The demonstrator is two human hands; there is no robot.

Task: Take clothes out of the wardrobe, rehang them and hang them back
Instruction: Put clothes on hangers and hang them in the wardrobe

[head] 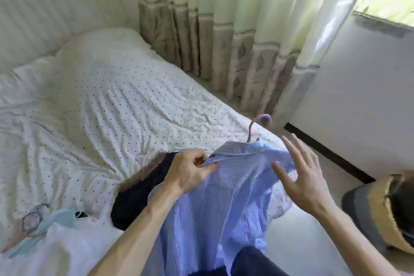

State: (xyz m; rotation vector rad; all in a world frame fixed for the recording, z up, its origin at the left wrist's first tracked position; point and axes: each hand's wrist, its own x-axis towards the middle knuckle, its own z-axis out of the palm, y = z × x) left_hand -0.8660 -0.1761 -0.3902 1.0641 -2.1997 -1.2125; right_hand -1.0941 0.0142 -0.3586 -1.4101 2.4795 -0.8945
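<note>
Rehanging stage, likely: blue striped shirt [224, 204] at five o'clock over bed [112, 107] corner, lilac hanger [250, 131] inside. Collar pinched in left hand [190, 172]; right hand [302, 175] spread open, empty. Next: seat right shoulder, grasp hook.

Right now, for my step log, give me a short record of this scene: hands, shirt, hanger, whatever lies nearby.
left hand: pinches the striped shirt near its collar
right hand: open, fingers spread, by the shirt's other shoulder
lilac hanger: inside the shirt, hook sticking out above the collar
dark garment: lies on the bed, left of the shirt, brown trim
bed: white dotted sheet, wrinkled
</note>
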